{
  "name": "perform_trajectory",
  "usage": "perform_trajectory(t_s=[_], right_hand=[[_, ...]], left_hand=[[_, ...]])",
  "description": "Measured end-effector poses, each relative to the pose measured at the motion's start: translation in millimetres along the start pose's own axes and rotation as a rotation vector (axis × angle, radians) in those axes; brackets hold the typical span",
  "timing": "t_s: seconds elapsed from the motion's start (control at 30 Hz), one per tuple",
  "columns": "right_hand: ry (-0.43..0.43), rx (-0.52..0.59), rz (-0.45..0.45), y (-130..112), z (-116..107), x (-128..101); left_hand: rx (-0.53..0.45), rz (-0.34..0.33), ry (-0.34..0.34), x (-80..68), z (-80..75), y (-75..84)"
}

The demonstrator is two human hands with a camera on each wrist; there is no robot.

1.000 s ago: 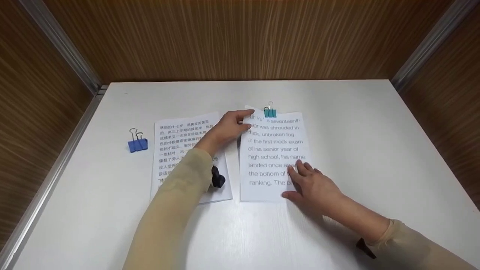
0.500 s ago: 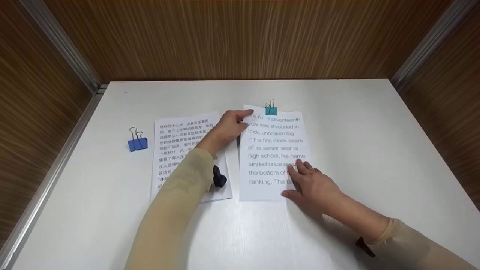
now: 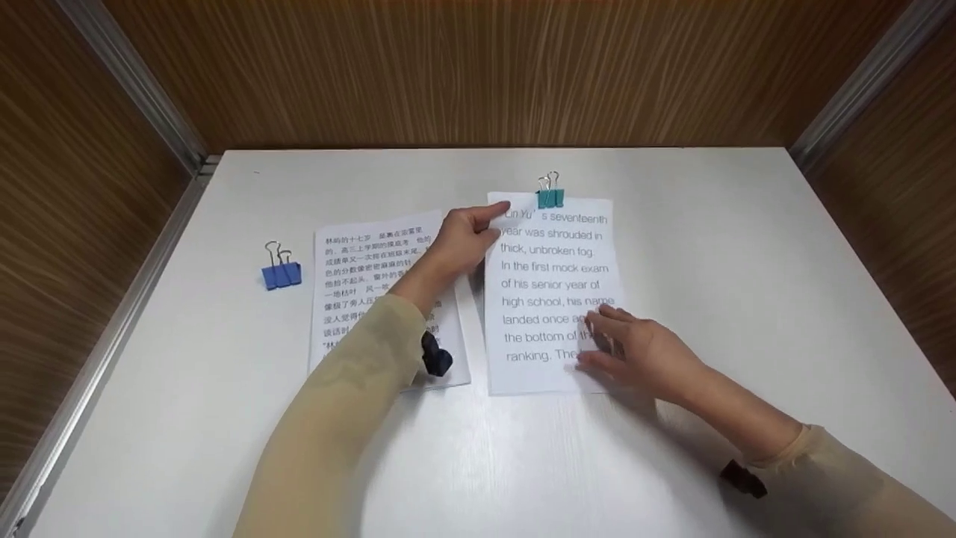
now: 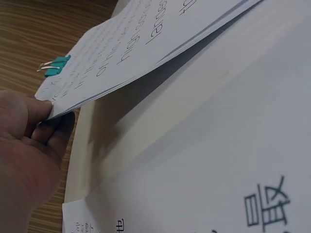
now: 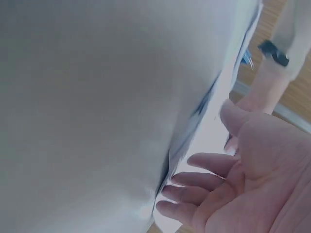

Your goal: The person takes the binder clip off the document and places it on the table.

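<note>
My left hand (image 3: 459,243) pinches the upper left corner of a stack of printed English sheets (image 3: 549,273), thumb on top and fingers beneath. In the left wrist view this stack (image 4: 121,53) is tilted, its near edge raised off the table. A teal binder clip (image 3: 550,198) grips the stack's top edge, wire handles standing up. My right hand (image 3: 653,355) is at the lower right side of the stack, fingers loosely extended over the edge. In the right wrist view the right hand (image 5: 252,170) shows spread, slightly bent fingers beside the sheets.
Left of the English stack lies a second stack with Chinese print (image 3: 373,250), partly covered by my left forearm. A blue binder clip (image 3: 281,276) stands farther left on the white table (image 3: 709,224). Wood-grain panels (image 3: 493,75) border the table at the back and sides.
The English stack's top end has risen with my left hand and the teal clip. My right hand has shifted slightly up and right, its thumb lifting. The head view has tilted a little.
</note>
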State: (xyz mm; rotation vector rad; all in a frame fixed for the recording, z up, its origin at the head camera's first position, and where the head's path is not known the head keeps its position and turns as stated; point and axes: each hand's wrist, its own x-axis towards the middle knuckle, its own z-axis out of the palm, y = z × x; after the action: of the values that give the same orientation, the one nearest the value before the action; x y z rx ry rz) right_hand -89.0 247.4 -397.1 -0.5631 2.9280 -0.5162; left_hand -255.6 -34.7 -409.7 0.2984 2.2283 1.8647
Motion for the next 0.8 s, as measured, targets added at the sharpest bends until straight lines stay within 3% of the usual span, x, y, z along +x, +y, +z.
perform_trajectory(t_s=[0.43, 0.57, 0.8], right_hand=[[0.350, 0.271, 0.027, 23.6, -66.1, 50.0], [0.380, 0.380, 0.035, 27.7, -85.3, 70.8], [0.342, 0.497, 0.031, 25.9, -106.9, 99.5]], left_hand=[[-0.029, 0.107, 0.012, -25.5, -3.3, 10.9], [-0.055, 0.131, 0.005, -33.5, -2.2, 13.3], [-0.064, 0.156, -0.004, -44.6, -2.1, 15.9]])
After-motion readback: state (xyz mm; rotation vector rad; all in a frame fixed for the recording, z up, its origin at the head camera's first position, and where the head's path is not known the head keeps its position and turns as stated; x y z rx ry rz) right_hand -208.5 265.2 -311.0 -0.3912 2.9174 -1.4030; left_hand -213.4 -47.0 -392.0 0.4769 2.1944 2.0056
